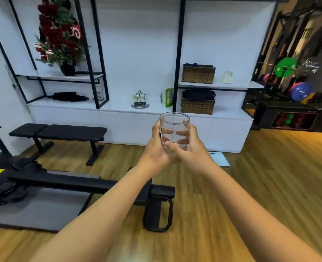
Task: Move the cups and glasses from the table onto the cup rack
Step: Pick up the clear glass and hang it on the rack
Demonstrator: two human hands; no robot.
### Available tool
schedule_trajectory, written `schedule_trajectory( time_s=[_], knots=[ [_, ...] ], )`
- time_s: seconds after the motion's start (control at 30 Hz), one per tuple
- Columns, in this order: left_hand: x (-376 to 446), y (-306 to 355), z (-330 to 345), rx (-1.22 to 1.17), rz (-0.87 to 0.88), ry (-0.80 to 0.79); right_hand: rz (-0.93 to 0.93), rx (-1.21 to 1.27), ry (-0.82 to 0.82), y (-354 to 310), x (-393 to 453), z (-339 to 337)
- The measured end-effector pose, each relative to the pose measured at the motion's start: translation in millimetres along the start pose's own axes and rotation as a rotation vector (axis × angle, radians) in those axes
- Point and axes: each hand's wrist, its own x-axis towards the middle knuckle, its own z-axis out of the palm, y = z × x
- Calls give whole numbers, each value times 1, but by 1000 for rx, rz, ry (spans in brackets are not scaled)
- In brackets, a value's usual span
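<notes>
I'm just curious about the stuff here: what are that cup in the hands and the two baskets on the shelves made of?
The cup looks like clear, smooth glass: the fingers behind it show straight through. It could be clear plastic. The upper basket and lower basket look like woven wicker or rattan, brown and matte, with a visible weave pattern.

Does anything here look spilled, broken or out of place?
Nothing spilled or broken. The clear glass is upright and looks empty, held in the left hand and right hand. Only oddity: no table in view.
</notes>
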Motion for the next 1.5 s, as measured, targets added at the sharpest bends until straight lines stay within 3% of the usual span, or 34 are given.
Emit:
schedule_trajectory(
  time_s=[0.37, 0.63, 0.9, 1.17, 1.5],
  knots=[
    [218, -59, 70, -218, -21, -23, 2, -43, 22, 90, 212, -61],
    [343, -100, 126, -87, 19, -89, 25, -64, 51, 157, 335, -114],
    [484, -157, 191, -92, 24, 57, -17, -21, -11, 238, 481, -162],
    [618, -186, 244, -160, -86, 97, -32, -1, -201, 297, 626, -225],
    [734, -269, 237, -15, -125, 352, 25, 158, -232, 353, 772, -191]
  ],
)
